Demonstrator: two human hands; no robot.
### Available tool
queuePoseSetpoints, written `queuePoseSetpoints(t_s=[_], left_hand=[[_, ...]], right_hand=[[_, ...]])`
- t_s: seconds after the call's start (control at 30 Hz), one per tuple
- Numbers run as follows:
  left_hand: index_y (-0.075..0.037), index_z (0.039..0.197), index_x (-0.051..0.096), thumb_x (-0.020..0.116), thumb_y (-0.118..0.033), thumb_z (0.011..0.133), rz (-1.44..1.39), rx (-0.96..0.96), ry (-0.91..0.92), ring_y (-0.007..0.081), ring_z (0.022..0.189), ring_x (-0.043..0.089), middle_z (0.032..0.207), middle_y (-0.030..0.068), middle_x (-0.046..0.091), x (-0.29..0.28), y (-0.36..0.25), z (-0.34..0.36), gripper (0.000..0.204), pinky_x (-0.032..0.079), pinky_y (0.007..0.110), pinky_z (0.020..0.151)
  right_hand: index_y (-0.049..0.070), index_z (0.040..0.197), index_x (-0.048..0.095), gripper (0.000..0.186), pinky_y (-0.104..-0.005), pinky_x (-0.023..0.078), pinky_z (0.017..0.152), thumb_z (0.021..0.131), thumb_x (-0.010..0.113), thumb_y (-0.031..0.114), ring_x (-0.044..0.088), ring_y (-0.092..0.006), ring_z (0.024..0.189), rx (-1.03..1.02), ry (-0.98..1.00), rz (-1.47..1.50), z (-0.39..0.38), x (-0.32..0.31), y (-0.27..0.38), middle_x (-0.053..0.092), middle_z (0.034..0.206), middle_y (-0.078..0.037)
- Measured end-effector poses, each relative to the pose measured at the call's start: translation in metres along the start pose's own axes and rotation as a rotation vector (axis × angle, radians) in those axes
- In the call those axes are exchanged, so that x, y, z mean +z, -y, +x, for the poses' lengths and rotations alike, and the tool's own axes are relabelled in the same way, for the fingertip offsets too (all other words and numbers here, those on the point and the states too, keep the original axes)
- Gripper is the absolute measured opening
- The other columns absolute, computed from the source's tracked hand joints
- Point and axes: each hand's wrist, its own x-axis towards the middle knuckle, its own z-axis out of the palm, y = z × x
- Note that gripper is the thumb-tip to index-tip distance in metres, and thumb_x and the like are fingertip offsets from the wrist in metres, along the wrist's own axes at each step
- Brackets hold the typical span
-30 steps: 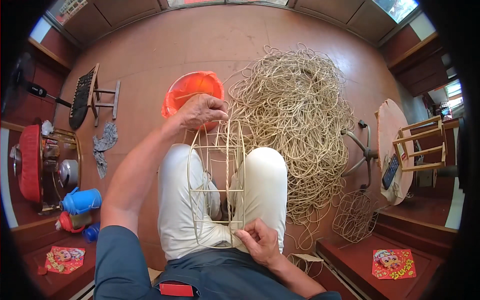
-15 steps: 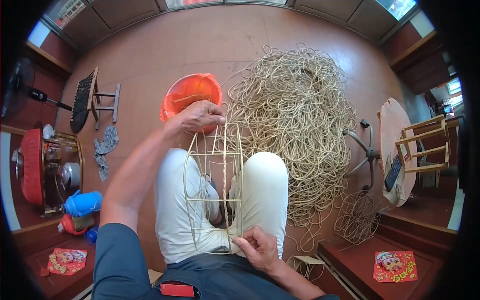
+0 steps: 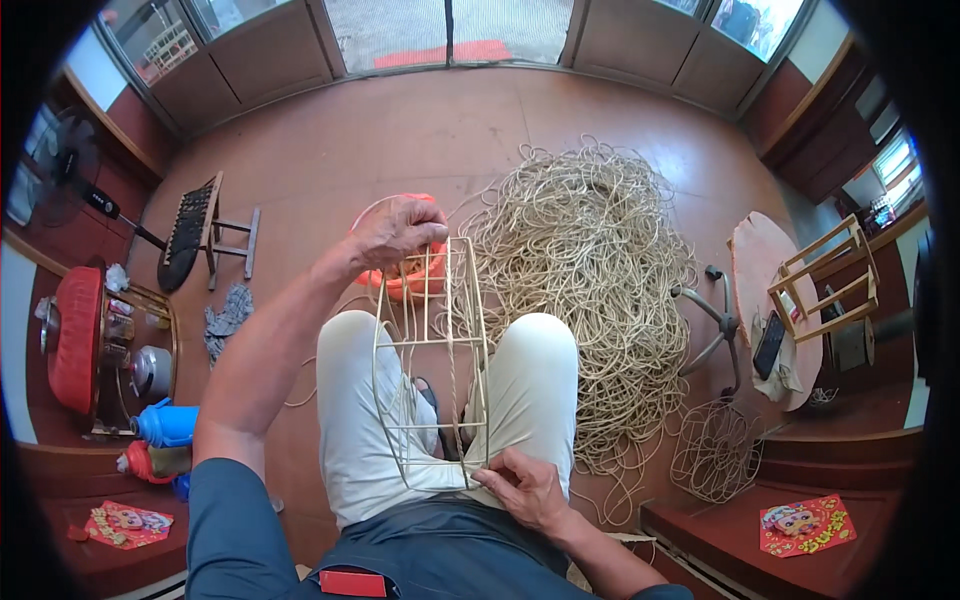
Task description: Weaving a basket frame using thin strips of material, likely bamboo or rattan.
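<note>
Pale rattan makes up the open cage-like frame (image 3: 430,365) lying along the seated person's lap between the knees, where both hands can steady it. The left hand (image 3: 397,230) is clamped over its far top end, bracing it, while the right hand (image 3: 520,487) pinches a strand at the near bottom rim. Beside them on the floor, a loose rattan heap (image 3: 590,290) lies within reach, near an orange basin (image 3: 415,275).

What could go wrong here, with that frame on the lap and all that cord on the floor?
The wire frame rests only on the knees, steadied by the left hand at the far end and the right hand near the body; a looser grip might let it roll off. The big cord pile lies in loose loops that could snarl. The strand running up through the frame may also snag on its bars.
</note>
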Motion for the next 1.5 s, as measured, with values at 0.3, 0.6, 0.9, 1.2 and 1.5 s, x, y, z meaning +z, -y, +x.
queuePoseSetpoints(t_s=[0.3, 0.6, 0.9, 1.2, 1.5], left_hand=[[0.000, 0.107, 0.075, 0.070, -0.019, 0.105, 0.270, 0.203, -0.279, 0.0147, 0.078, 0.065, 0.082, 0.0065, 0.070, -0.048, -0.128, -0.064, 0.019, 0.053, 0.036, 0.073], [-0.005, 0.102, 0.073, 0.073, -0.016, 0.100, 0.498, 0.479, -0.526, 0.0350, 0.079, 0.070, 0.088, 0.0150, 0.071, -0.018, -0.144, -0.111, 0.011, 0.055, 0.042, 0.072], [-0.010, 0.097, 0.069, 0.072, -0.019, 0.100, 0.448, 0.436, -0.456, 0.0323, 0.083, 0.071, 0.090, 0.0090, 0.070, 0.051, -0.081, -0.138, 0.010, 0.055, 0.045, 0.071], [-0.014, 0.096, 0.071, 0.070, -0.022, 0.096, 0.597, 0.601, -0.202, 0.0236, 0.082, 0.070, 0.087, 0.0034, 0.067, 0.078, -0.078, -0.155, 0.009, 0.056, 0.039, 0.068], [-0.015, 0.092, 0.070, 0.071, -0.022, 0.091, 0.767, 0.802, -0.172, 0.0188, 0.081, 0.069, 0.086, -0.0005, 0.065, 0.053, -0.097, -0.150, 0.007, 0.055, 0.035, 0.069]], right_hand=[[-0.002, 0.125, 0.070, 0.025, -0.0308, 0.058, 0.093, 0.103, 0.068, 0.010, 0.072, -0.0144, 0.102, 0.029, 0.063, 0.139, 0.070, -0.105, 0.048, 0.076, 0.111, -0.007], [-0.003, 0.130, 0.067, 0.039, -0.0339, 0.056, 0.094, 0.111, 0.065, 0.031, 0.070, -0.0180, 0.103, -0.372, -0.256, 0.216, 0.170, -0.088, 0.134, 0.073, 0.114, -0.011], [-0.001, 0.110, 0.070, 0.033, -0.0325, 0.051, 0.073, 0.113, 0.061, 0.031, 0.060, -0.0123, 0.078, -0.158, -0.316, 0.349, 0.178, 0.015, 0.073, 0.068, 0.087, -0.005], [0.003, 0.104, 0.066, 0.025, -0.0367, 0.046, 0.061, 0.115, 0.057, 0.024, 0.053, -0.0187, 0.064, -0.167, -0.437, 0.217, 0.102, 0.032, 0.042, 0.058, 0.075, -0.010], [0.006, 0.098, 0.068, 0.023, -0.0496, 0.046, 0.068, 0.112, 0.058, 0.020, 0.061, -0.0427, 0.071, -0.203, -0.420, -0.011, 0.054, 0.036, 0.036, 0.065, 0.078, -0.019]])
